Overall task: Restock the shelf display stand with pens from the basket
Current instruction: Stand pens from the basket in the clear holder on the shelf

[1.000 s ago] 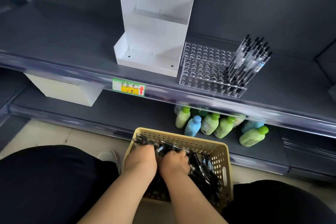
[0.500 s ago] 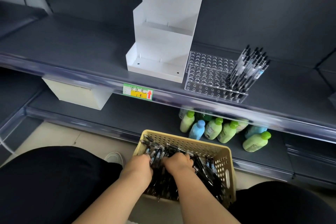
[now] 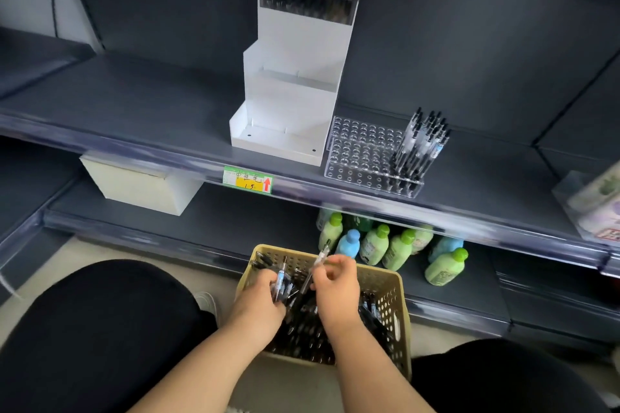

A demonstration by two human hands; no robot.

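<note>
A yellow perforated basket (image 3: 385,282) full of black pens sits on the floor between my knees. My left hand (image 3: 260,300) is closed around a few pens (image 3: 280,278) just above the pile. My right hand (image 3: 337,282) pinches one pen (image 3: 318,261) that points up and away. On the shelf above stands a clear display stand (image 3: 362,157) with rows of holes; several pens (image 3: 421,147) fill its right end only. A white tiered stand (image 3: 292,90) beside it carries pens in its top tier.
Green and blue bottles (image 3: 397,250) crowd the lower shelf right behind the basket. A white box (image 3: 141,186) hangs under the shelf at left, and a price label (image 3: 247,180) is on the shelf edge. A clear bin (image 3: 590,201) sits at far right.
Both hands have lifted out of the pen pile, each now with pens. The view has tilted up and shows more of the white stand's top tier.
</note>
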